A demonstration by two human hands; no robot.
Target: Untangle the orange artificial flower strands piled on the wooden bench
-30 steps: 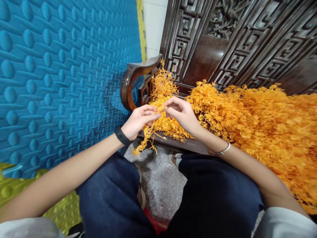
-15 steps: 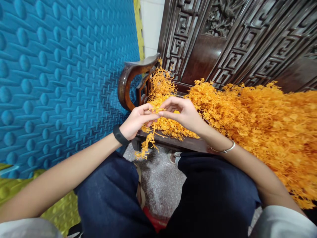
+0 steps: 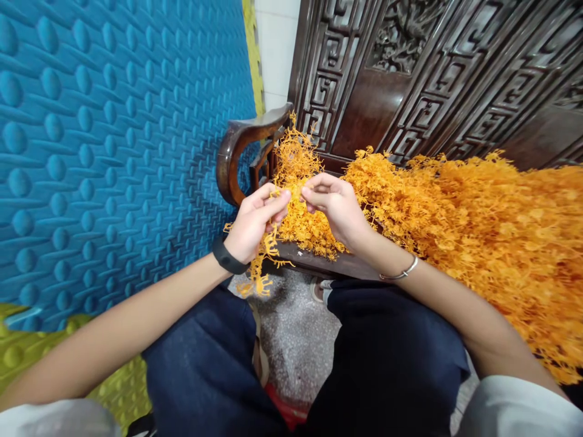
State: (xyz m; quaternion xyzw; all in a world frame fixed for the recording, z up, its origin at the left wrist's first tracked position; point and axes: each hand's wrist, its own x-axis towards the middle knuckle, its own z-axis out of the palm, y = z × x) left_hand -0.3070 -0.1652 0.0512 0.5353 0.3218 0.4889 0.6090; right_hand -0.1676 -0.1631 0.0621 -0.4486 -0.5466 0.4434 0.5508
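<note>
Since the half-second-ago frame both hands are closing in and lifting slightly; the dangling orange sprig is now hanging against the left wrist rather than out in front of the seat edge.

The left hand [image 3: 254, 221] is pinching a sprig of orange plastic foliage [image 3: 264, 252] between thumb and curled fingers, the fingers nearly closed around its upper end, with the loose tail trailing below the black wristband [image 3: 228, 255]. The right hand [image 3: 336, 206] is meeting it fingertip to fingertip, thumb and forefinger pressed together on the same piece; whether it is gripping a separate bit I cannot tell, the tips are too small to read. Both wrists are bending inward, forearms converging over the knees, a thin bracelet [image 3: 401, 274] sitting on the right wrist.

The sprig is being held just above the front edge of the carved wooden bench [image 3: 319, 264], touching the big orange foliage pile [image 3: 478, 230] spread along the seat.

Risks, as I am judging them: the hanging tail is looking likely to snag on the pile or the bench armrest [image 3: 241, 139] and pull other strands off onto the speckled floor [image 3: 296, 340]; a thin stem could snap if the two pinches pull apart too sharply.
</note>
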